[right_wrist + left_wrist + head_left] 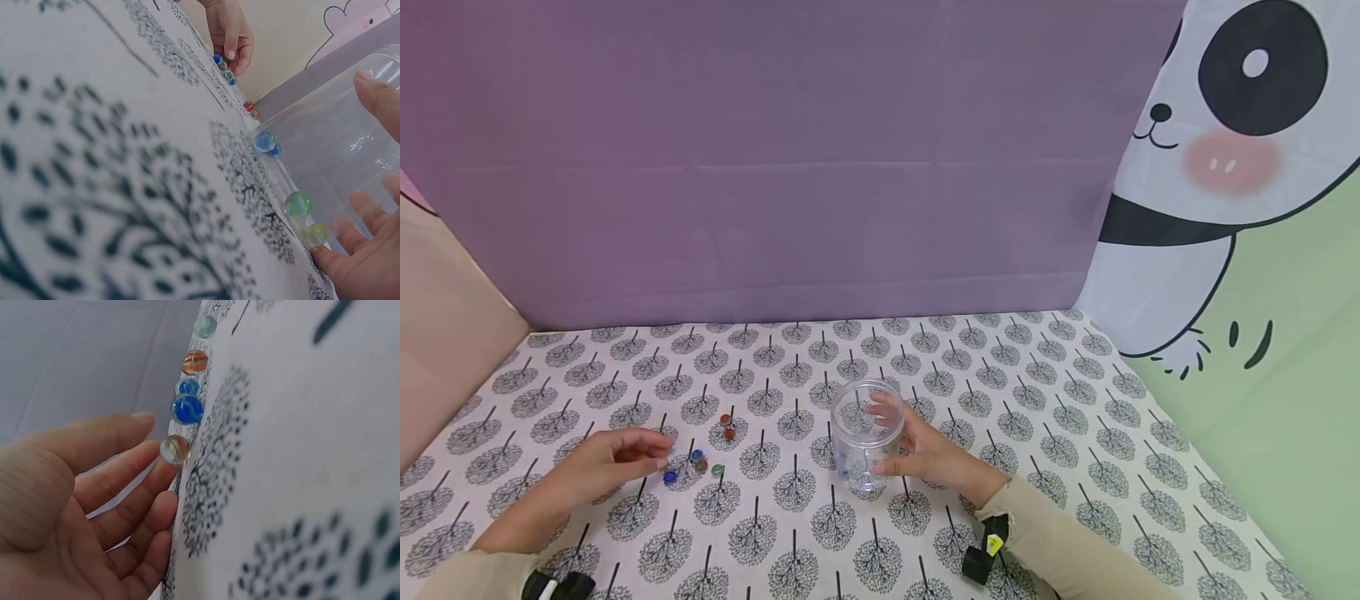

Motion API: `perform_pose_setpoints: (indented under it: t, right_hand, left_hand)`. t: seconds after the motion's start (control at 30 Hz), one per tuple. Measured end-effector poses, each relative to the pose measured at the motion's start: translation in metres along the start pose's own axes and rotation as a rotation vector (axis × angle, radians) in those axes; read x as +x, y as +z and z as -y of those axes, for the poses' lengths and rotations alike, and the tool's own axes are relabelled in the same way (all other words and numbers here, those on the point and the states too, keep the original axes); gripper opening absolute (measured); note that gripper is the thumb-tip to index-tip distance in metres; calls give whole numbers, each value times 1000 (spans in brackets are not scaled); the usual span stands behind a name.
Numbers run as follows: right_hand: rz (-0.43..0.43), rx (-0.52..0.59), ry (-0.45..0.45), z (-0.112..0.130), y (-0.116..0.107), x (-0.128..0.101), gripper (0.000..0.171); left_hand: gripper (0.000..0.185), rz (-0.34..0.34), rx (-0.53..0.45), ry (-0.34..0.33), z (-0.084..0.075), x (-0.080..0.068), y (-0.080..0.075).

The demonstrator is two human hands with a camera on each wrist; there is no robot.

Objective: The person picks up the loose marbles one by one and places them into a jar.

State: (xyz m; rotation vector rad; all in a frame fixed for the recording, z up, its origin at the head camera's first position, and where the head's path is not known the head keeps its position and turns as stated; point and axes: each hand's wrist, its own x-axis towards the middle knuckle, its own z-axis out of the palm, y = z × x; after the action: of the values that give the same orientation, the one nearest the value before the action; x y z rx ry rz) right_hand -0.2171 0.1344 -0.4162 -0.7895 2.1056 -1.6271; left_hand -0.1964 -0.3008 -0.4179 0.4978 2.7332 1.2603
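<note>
Left hand lies relaxed on the tree-print tablecloth toward its left edge, fingers loosely spread, holding nothing, tips beside the loose marbles. Mid-cloth, the right hand curls round the upright clear plastic jar, 3 marbles showing inside.

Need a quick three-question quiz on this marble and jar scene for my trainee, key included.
1. True or false: the right hand holds the clear jar.
2. Which thing are the left hand fingertips nearest: A) the jar, B) the loose marbles, C) the panda picture?
3. Fill in: the tablecloth is printed with ____.

Key
1. True: its fingers curl round the jar's side.
2. B: the marbles lie on the cloth just beyond the fingertips.
3. Trees.
</note>
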Motion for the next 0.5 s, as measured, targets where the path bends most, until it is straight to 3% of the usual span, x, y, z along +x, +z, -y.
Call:
perform_pose_setpoints:
  t: [0.27,0.5]
  right_hand:
    - [6,5,-3,-1,0,0,93]
    - [12,-10,-28,-4,-1,1,92]
  left_hand:
    - [30,112,-52,41,6,1,-6]
    - [32,158,-82,44,10,1,-9]
